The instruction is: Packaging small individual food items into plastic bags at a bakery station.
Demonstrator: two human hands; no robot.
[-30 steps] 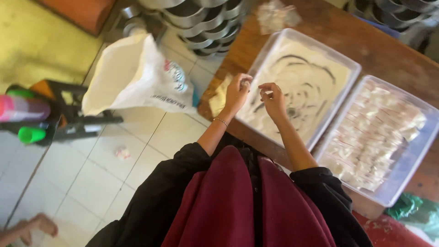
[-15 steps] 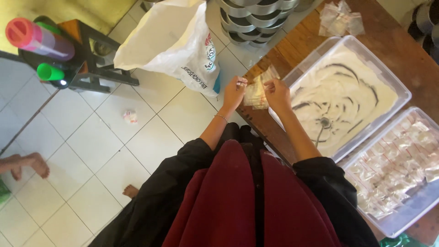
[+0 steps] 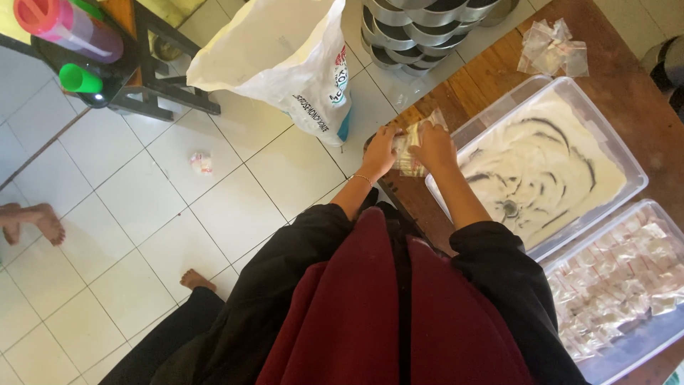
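Left hand (image 3: 377, 152): pinching one side of the small clear bag (image 3: 412, 146).
Right hand (image 3: 433, 146): gripping its other side, apparently (blurred).
Place: table's (image 3: 499, 68) near edge.
Advice: keeping the mouth level, beside the tray (image 3: 620, 153).

Wooden table (image 3: 613, 85) at right carries a clear tray (image 3: 627, 160) w/ white powder, a 2nd tray (image 3: 641, 342) just beside it full of small filled packets, and a bunch of empty plastic bags (image 3: 552, 48) near the far edge. White tile floor (image 3: 142, 214) at left bears a big white sack (image 3: 285, 57), a stack of metal pans (image 3: 420, 32) next to the table, a dark stand (image 3: 142, 71) w/ a pink bottle (image 3: 68, 28) and green cup (image 3: 80, 78) on top. A small crumpled wrapper (image 3: 201, 162) lies alone on the tiles, well apart from the sack.
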